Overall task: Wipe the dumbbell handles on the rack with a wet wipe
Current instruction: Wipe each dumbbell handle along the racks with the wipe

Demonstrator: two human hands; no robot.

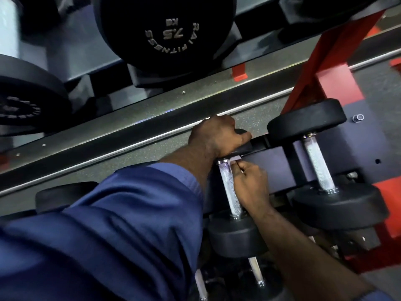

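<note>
A small black dumbbell lies on the rack [277, 164] with its knurled silver handle [230, 192] running toward me. My left hand [217, 135] grips the dumbbell's far black head [240, 131] from above, blue sleeve pushed back. My right hand [252, 183] pinches a small white wet wipe [235, 158] against the far end of the handle, close under the left wrist. The near head [236, 235] sits low in the view. A second dumbbell lies to the right, its handle [318, 166] bare.
The rack has red uprights [334, 68] and dark shelves. A large 7.5 kg dumbbell head [165, 31] and another big head [28, 98] sit on the tier above. More chrome handles [256, 272] show on the tier below. My blue sleeve [108, 235] fills the lower left.
</note>
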